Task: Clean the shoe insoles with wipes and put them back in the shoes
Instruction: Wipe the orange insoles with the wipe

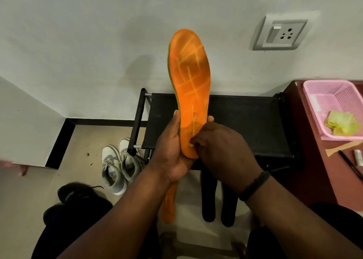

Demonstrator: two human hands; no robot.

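An orange insole (189, 78) stands upright in front of me, toe end up, worn pale in a crossed pattern. My left hand (172, 150) grips its heel end from the left and below. My right hand (222, 150) is closed against the heel's face, pinching a small pale bit that shows at the fingertips; I cannot tell whether it is a wipe. A second orange insole (169, 205) lies on the floor below my left wrist. Two black insoles (218, 203) lie beside it. Grey-white sneakers (117, 166) stand on the floor at left, and a black shoe (78, 194) sits nearer.
A black fabric shoe rack (245, 125) stands against the wall behind the insole. A brown table (306, 160) at right holds a pink basket (324, 93) with yellow-green wipes (341, 122), a pen and a small tube. A wall socket (280, 33) is above.
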